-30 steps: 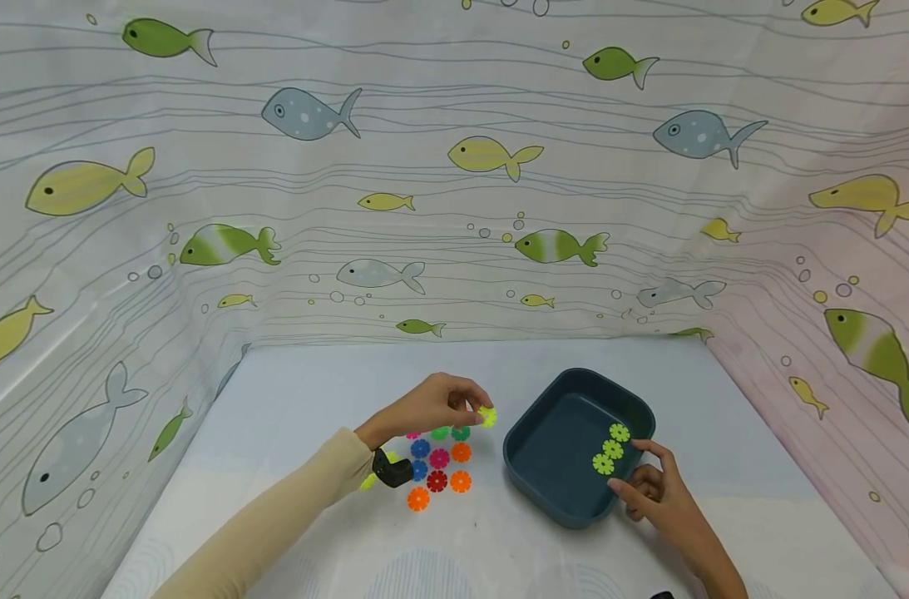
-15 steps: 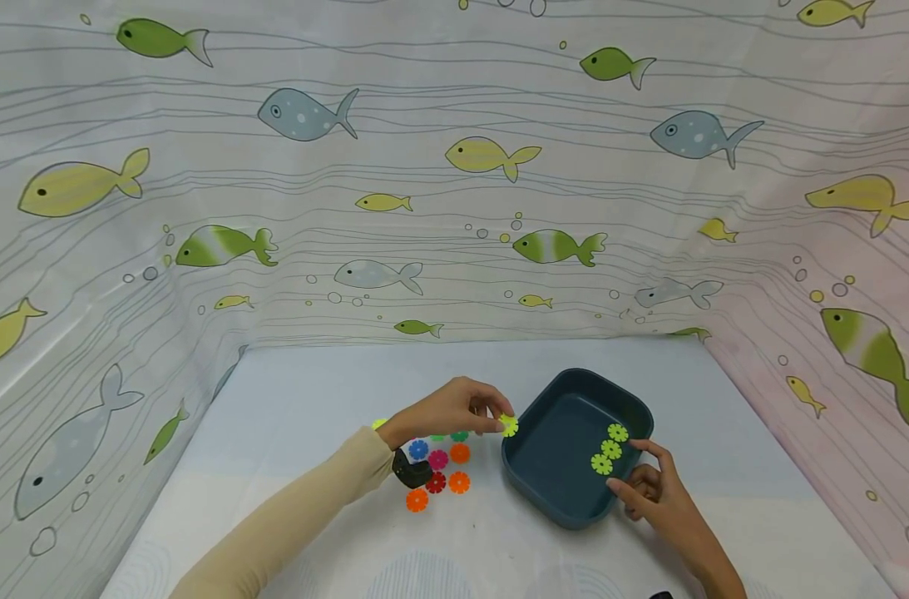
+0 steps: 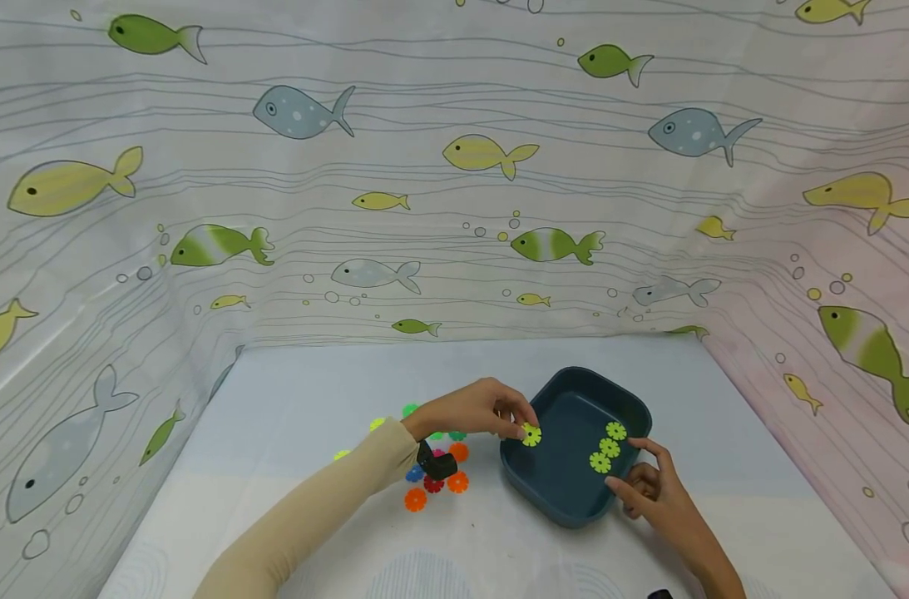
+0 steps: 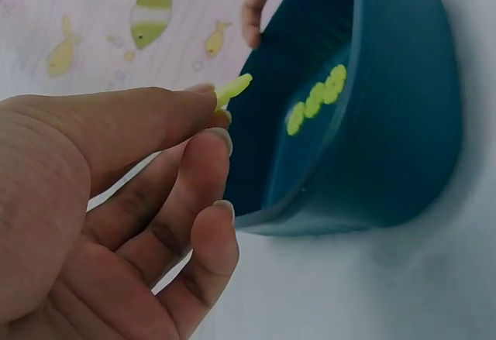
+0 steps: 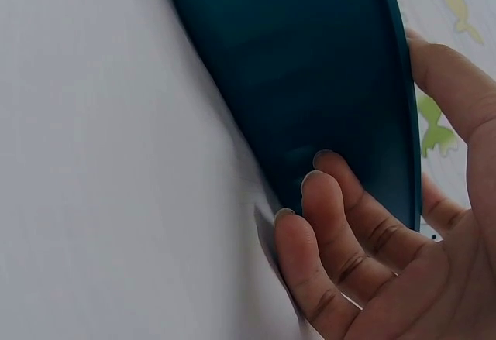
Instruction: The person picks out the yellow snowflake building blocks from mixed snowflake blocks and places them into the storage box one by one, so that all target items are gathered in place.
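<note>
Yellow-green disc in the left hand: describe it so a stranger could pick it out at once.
Find the dark blue tray. At its left side, the left hand pinches a notched yellow-green disc. Unlike the three matching discs lying in the tray, this one is held.

The pale worktop (image 3: 334, 374) has fine blue arcs printed along its near side. Directly on it sits a dark teal rectangular tub (image 3: 531, 494) with rounded corners. Left of that lies a cluster of notched discs, partly hidden, including orange discs (image 3: 415, 499), a red disc (image 3: 434, 483) and a green disc (image 3: 411, 410).
</note>
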`<action>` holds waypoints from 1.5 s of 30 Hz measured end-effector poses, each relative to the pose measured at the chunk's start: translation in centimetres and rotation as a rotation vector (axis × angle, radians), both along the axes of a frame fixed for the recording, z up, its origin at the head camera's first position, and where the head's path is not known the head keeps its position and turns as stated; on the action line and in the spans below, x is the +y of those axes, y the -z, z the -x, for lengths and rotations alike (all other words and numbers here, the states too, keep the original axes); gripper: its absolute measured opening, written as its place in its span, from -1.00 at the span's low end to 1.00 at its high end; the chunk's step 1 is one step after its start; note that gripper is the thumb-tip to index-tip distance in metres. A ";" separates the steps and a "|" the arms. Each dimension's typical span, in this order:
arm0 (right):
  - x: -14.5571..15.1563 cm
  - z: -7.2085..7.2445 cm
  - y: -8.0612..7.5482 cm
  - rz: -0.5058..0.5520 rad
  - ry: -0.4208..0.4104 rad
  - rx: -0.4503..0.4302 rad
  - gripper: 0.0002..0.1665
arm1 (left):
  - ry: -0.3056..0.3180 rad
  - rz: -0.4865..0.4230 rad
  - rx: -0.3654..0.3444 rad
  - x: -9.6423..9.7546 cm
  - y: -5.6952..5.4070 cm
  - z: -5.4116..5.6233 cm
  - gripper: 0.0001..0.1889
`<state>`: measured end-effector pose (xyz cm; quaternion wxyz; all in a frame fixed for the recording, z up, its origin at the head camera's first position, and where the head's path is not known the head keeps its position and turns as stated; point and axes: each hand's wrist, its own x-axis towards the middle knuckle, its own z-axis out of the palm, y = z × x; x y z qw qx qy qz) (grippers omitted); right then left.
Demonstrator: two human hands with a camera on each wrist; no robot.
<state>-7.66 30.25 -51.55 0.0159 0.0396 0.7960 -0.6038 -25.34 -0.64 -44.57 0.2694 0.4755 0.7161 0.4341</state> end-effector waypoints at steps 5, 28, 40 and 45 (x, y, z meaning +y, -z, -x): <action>0.0 0.0 -0.1 -0.002 -0.011 0.002 -0.05 | 0.056 0.016 0.002 1.3 -0.1 0.2 -0.79; 0.0 0.2 0.0 -0.003 0.024 -0.003 -0.07 | 0.218 0.130 -0.049 5.8 0.1 0.5 -0.80; 0.0 0.0 -0.1 -0.007 0.020 -0.008 -0.06 | 0.277 0.170 -0.074 7.8 0.3 0.2 -0.82; 0.0 0.1 0.0 -0.024 0.028 -0.015 -0.04 | 0.292 0.207 -0.119 8.6 0.4 0.2 -0.82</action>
